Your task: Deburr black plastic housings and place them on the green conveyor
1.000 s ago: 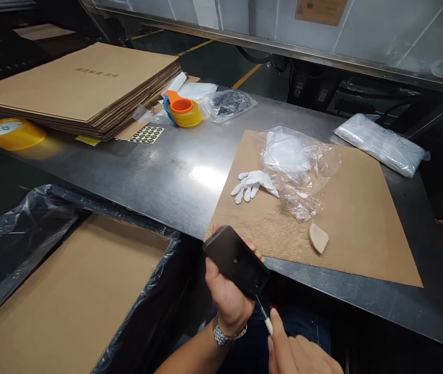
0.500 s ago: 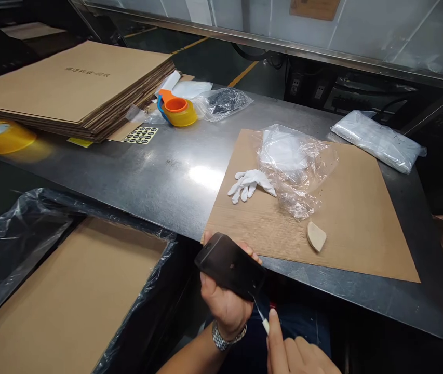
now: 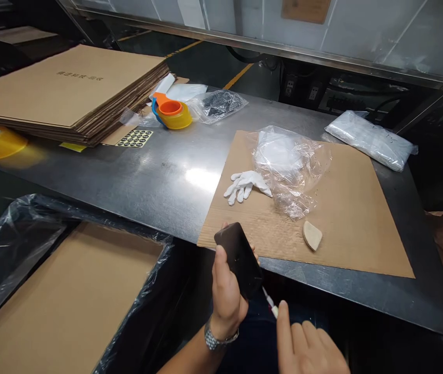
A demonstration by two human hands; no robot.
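Two hands meet over the near edge of the bench (image 3: 166, 192), with a black piece (image 3: 240, 259) held up between the body and the cardboard (image 3: 346, 228). The left hand (image 3: 227, 296) has it: that thumb lies along the near left side, other fingers show past the far side, and the grip is closed around the piece. Its long axis slants from far left to near right, broad face up.

The right hand (image 3: 307, 343) sits below and to the right of the piece, apart from it, pinching a slim tool (image 3: 270, 303) with a pale handle; the index finger points forward along it, and the thumb is hidden. From those fingers the piece lies up and to the left. The tool runs the same slanting way, its tip at the near right end of the piece, so the two almost line up. Whether tip and edge touch I cannot tell.

Beyond, a white glove (image 3: 246, 186) and a tan pad (image 3: 312, 236) lie on the cardboard, out of either hand.
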